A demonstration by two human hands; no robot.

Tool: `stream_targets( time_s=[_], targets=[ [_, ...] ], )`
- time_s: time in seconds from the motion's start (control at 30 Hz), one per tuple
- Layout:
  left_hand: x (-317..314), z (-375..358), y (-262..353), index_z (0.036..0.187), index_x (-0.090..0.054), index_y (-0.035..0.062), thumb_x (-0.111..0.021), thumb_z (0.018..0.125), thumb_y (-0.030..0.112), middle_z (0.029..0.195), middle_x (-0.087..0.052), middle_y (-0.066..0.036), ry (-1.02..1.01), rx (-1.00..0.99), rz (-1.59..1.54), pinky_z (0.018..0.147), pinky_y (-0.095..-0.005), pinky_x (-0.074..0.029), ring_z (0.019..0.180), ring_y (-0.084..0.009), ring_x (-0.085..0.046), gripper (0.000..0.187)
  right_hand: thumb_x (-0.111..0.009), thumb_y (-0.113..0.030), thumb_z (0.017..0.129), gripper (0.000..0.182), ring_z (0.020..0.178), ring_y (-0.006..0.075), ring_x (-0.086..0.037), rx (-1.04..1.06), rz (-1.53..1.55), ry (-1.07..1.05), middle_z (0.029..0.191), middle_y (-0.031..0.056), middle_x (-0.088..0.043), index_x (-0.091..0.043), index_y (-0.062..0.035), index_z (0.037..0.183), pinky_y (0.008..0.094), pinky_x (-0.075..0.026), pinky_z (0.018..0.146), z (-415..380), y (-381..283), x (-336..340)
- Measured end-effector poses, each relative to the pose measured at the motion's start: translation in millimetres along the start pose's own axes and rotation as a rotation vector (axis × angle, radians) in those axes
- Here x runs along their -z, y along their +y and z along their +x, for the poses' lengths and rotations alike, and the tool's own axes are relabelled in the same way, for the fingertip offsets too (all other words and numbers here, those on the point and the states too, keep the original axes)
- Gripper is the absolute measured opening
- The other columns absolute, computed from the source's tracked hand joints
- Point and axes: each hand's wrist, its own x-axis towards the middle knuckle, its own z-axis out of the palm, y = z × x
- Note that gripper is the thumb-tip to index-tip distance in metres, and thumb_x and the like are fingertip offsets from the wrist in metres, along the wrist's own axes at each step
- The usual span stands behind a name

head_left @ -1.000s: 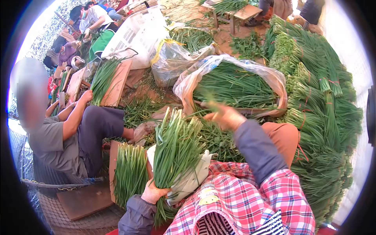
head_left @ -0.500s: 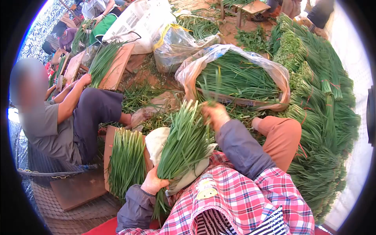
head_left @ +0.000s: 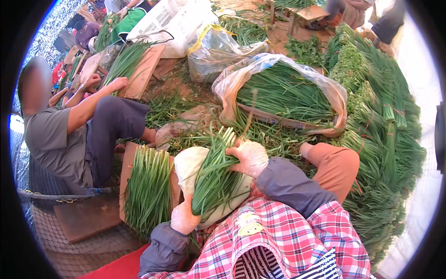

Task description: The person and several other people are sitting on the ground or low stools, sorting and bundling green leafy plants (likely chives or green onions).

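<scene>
A bunch of long green stalks [head_left: 214, 179] lies across a pale cloth [head_left: 188, 167] on my lap, its whitish ends pointing away from me. My left hand [head_left: 185, 217] is wrapped round the lower, leafy part of the bunch. Near the whitish ends, my right hand [head_left: 251, 158] has its thumb and fingers closed on the same bunch from the right side. Both hands seem to wear thin clear gloves. Left of the cloth, a pile of similar stalks [head_left: 149, 186] rests on a wooden board [head_left: 126, 174].
Ahead is an open plastic bag [head_left: 341, 100] of green stalks. Tied bundles [head_left: 388, 158] are heaped along the right. A person [head_left: 55, 130] sits at the left beside a slanted board [head_left: 147, 69]. Loose stalks [head_left: 172, 109] litter the ground; more people are behind.
My right hand has come back toward me from beyond the bunch and now grips its upper part. The person at the left has moved a hand away from the stalks on the slanted board.
</scene>
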Motion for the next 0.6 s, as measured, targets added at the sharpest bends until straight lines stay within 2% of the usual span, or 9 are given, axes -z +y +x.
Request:
stream_targets(
  time_s=[0.17, 0.2, 0.27, 0.3, 0.33, 0.4, 0.47, 0.53, 0.6],
  targets=[
    [-7, -3, -11, 0.123, -0.04, 0.0053, -0.065, 0.062, 0.014, 0.088, -0.06, -0.026, 0.007, -0.027, -0.011, 0.073, -0.0469, -0.046, 0.084, -0.0413, -0.058, 0.066, -0.066, -0.014, 0.065, 0.02, 0.082, 0.03, -0.058, -0.057, -0.06, 0.173, 0.092, 0.0082, -0.058, -0.063, -0.0122, 0.085, 0.0375, -0.049, 0.069, 7, 23, 1],
    [-9, -3, -15, 0.123, -0.04, 0.0053, -0.065, 0.062, 0.014, 0.089, -0.059, -0.026, 0.018, -0.045, -0.051, 0.074, -0.0469, -0.046, 0.085, -0.0414, -0.058, 0.066, -0.063, -0.008, 0.068, 0.017, 0.081, 0.0278, -0.059, -0.038, 0.118, 0.465, 0.09, 0.0094, -0.059, -0.062, -0.011, 0.084, 0.036, -0.05, 0.071, 12, 63, -18],
    [-11, 0, -23, 0.122, -0.042, 0.0043, -0.065, 0.064, 0.008, 0.087, -0.062, -0.021, -0.003, -0.038, -0.206, 0.066, -0.0392, -0.049, 0.075, -0.0313, -0.063, 0.062, -0.058, -0.004, 0.078, 0.012, 0.079, 0.0212, -0.058, -0.339, 0.702, 0.594, 0.085, 0.0085, -0.062, -0.061, -0.0034, 0.089, 0.0319, -0.047, 0.075, 23, 126, -24],
    [-10, 1, -23, 0.121, -0.043, 0.0037, -0.065, 0.064, 0.007, 0.086, -0.062, -0.018, -0.054, 0.024, -0.346, 0.064, -0.0366, -0.05, 0.071, -0.0277, -0.063, 0.061, -0.057, -0.005, 0.082, 0.012, 0.079, 0.0192, -0.057, -0.478, 0.533, 0.602, 0.085, 0.0074, -0.063, -0.06, 0.0011, 0.092, 0.031, -0.046, 0.078, 17, 129, 6],
    [-9, 1, -25, 0.12, -0.044, 0.003, -0.065, 0.064, 0.005, 0.086, -0.063, -0.016, -0.108, 0.089, -0.484, 0.061, -0.0339, -0.05, 0.068, -0.0241, -0.063, 0.06, -0.061, -0.012, 0.081, 0.02, 0.078, 0.018, -0.057, -0.41, 0.65, 0.667, 0.086, 0.0076, -0.064, -0.061, -0.0012, 0.098, 0.0311, -0.046, 0.074, 15, 175, -7],
    [-9, 5, -34, 0.118, -0.046, 0.0013, -0.065, 0.065, -0.004, 0.088, -0.062, -0.009, -0.128, -0.04, -0.729, 0.053, -0.0279, -0.048, 0.06, -0.0159, -0.059, 0.057, -0.064, -0.018, 0.079, 0.027, 0.075, 0.0185, -0.058, -0.65, 0.433, 0.491, 0.084, 0.0064, -0.065, -0.062, -0.0046, 0.102, 0.0299, -0.046, 0.07, 1, 180, 14],
    [-8, 10, -37, 0.118, -0.046, 0.0009, -0.065, 0.065, -0.007, 0.09, -0.062, -0.009, -0.2, -0.022, -0.783, 0.051, -0.0282, -0.047, 0.059, -0.0165, -0.058, 0.057, -0.067, -0.029, 0.076, 0.041, 0.083, 0.0228, -0.059, -0.604, 0.812, 0.179, 0.09, 0.0101, -0.066, -0.06, -0.0079, 0.11, 0.0317, -0.046, 0.076, -6, 159, 16],
    [-5, 14, -32, 0.119, -0.046, 0.0013, -0.064, 0.065, -0.008, 0.089, -0.062, -0.009, -0.239, 0.028, -0.82, 0.05, -0.028, -0.047, 0.059, -0.0168, -0.058, 0.057, -0.069, -0.032, 0.074, 0.051, 0.091, 0.0242, -0.06, -0.606, 0.873, -0.068, 0.092, 0.0113, -0.066, -0.056, -0.0086, 0.117, 0.0321, -0.046, 0.079, -7, 89, 36],
    [-3, 14, -29, 0.119, -0.045, 0.0016, -0.064, 0.066, -0.009, 0.088, -0.061, -0.009, -0.276, 0.087, -0.851, 0.049, -0.0278, -0.047, 0.059, -0.017, -0.058, 0.058, -0.069, -0.037, 0.071, 0.059, 0.092, 0.0256, -0.061, -0.274, 0.62, 0.063, 0.094, 0.0154, -0.065, -0.052, -0.0082, 0.119, 0.0354, -0.047, 0.078, -5, 60, 11]
  ],
)
